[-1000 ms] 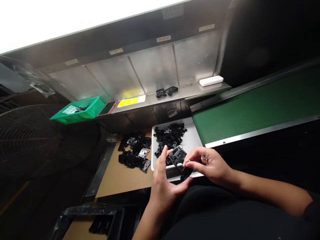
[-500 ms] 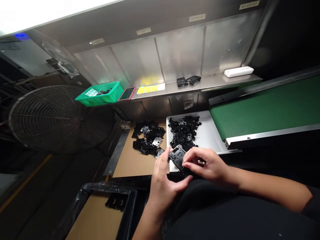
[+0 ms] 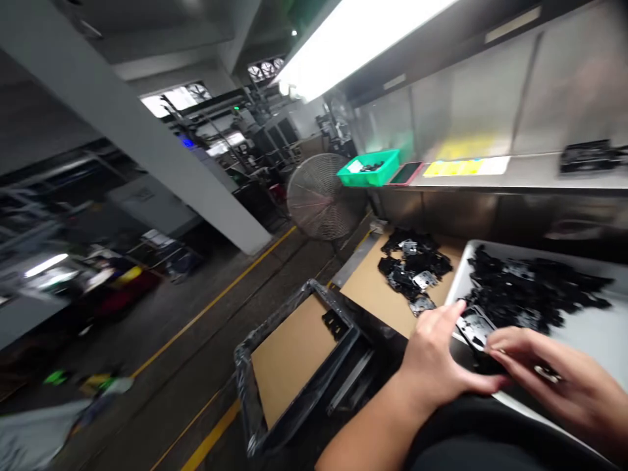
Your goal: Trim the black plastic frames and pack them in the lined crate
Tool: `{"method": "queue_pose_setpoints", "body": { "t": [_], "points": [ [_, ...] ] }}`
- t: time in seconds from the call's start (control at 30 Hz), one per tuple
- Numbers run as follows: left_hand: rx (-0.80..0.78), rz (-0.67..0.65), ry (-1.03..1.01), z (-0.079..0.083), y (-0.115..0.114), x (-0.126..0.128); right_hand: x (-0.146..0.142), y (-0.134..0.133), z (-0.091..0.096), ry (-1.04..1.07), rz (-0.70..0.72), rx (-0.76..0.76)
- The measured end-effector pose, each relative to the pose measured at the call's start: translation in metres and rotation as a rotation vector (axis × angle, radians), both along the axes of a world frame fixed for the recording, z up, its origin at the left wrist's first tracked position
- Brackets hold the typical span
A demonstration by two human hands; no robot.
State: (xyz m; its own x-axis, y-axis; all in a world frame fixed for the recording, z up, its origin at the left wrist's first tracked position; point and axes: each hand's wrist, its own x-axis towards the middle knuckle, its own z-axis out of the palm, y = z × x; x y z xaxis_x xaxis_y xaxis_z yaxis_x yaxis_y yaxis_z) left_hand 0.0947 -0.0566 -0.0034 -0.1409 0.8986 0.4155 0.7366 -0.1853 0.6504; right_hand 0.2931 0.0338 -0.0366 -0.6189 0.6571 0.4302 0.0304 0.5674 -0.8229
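My left hand (image 3: 439, 356) and my right hand (image 3: 554, 376) both grip one flat black plastic part (image 3: 475, 329) just in front of my lap. The left thumb and fingers clasp its near edge; the right fingertips pinch its right side. The part hovers over the near corner of a white tray (image 3: 596, 330) that carries a heap of similar black parts (image 3: 530, 291). A second heap of black and silvery parts (image 3: 411, 267) lies on a brown cardboard sheet (image 3: 375, 288) to the left of the tray.
A box lined with black film (image 3: 294, 360) stands low on the left with one black part inside. On the steel shelf (image 3: 530, 178) sit a green bin (image 3: 370, 168), a phone and yellow labels. A floor fan (image 3: 318, 196) stands behind; the factory floor opens to the left.
The view has swung sharply to the left, bringing the factory floor into sight and pushing the conveyor out. Both hands still hold the same black part, now at the lower right of the picture.
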Motion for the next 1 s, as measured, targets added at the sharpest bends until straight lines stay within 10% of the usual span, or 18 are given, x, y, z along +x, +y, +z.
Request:
{"method": "queue_pose_setpoints", "body": {
  "t": [0.3,0.53,0.77,1.0],
  "points": [
    [-0.209,0.097,-0.127,-0.029,0.003,0.021,0.003,0.037,-0.042,-0.057,0.278,0.046],
    [-0.307,0.062,-0.247,-0.053,0.022,0.021,0.018,0.036,-0.073,0.006,0.053,-0.100],
    [-0.421,0.120,-0.296,-0.116,0.067,-0.046,0.005,0.044,-0.034,0.072,-0.039,-0.061],
    [-0.459,0.197,-0.304,-0.158,0.155,-0.133,-0.022,0.041,-0.034,0.006,-0.272,-0.248]
  ]
}}
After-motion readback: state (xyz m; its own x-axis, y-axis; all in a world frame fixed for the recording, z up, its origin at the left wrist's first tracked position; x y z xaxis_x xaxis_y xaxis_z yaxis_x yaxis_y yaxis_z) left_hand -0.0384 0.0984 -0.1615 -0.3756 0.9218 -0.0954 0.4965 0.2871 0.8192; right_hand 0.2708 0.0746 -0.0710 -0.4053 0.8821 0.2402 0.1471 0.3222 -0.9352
